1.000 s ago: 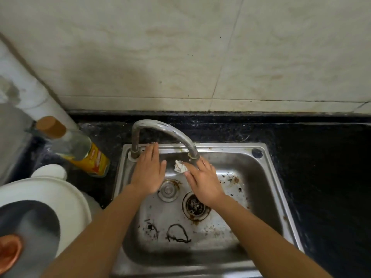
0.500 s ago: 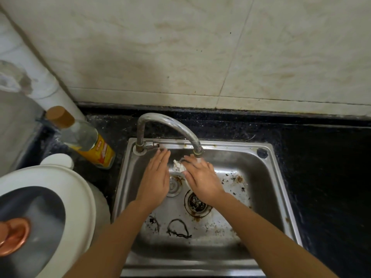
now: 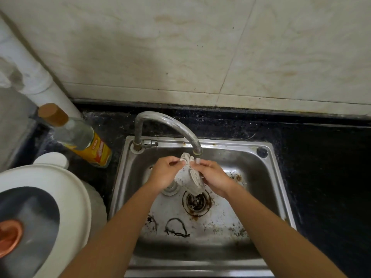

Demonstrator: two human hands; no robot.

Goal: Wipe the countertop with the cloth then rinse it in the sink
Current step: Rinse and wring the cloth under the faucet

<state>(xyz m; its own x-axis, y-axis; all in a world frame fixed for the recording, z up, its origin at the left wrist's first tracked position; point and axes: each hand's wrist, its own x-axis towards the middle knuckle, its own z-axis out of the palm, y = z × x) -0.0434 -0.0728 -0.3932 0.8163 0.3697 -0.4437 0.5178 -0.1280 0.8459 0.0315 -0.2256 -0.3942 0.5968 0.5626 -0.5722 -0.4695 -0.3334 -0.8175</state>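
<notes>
Gripping the cloth [image 3: 189, 175] in both hands, left hand [image 3: 165, 173] and right hand [image 3: 213, 175], you hold it under the faucet [image 3: 172, 125] spout above the sink [image 3: 267, 177]. Rub and turn every fold beneath the outlet.

1. I have one view: a wide-angle camera worn on the person's head.
2. It looks forward and steeply down, facing the tiled wall [image 3: 140, 57].
3. It sits near the sink [image 3: 230, 145], which fills the lower middle of the frame.
4. The countertop [image 3: 321, 177] runs off the right edge.
</notes>
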